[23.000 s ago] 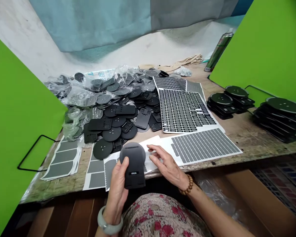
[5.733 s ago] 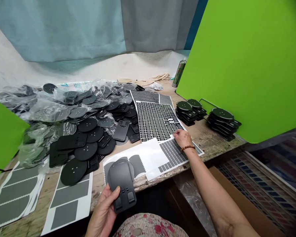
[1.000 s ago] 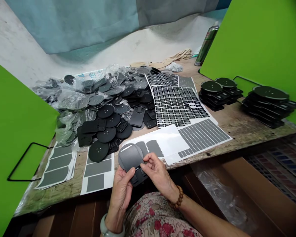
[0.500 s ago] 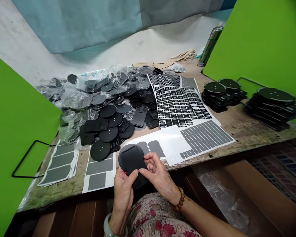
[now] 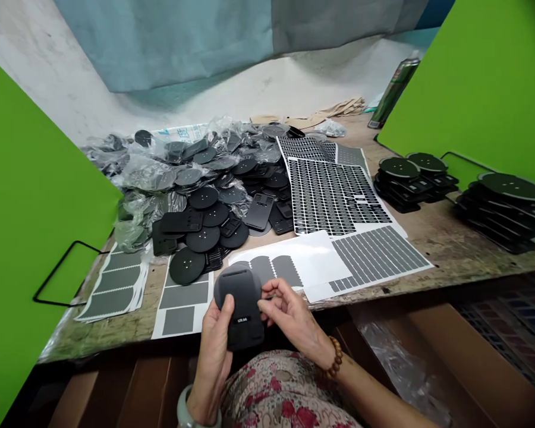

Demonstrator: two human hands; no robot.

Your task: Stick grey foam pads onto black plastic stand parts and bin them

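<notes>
Right hand shifted off printed label, grip unclear, left hand holding matte black rounded plate

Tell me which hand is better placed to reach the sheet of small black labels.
Right, I'd judge. The right hand lies nearer the label sheet and is only by the edge of the black part, while the left hand grips that part and looks less free.

The round-topped black plate (white-lettered) is held tilted.
</notes>
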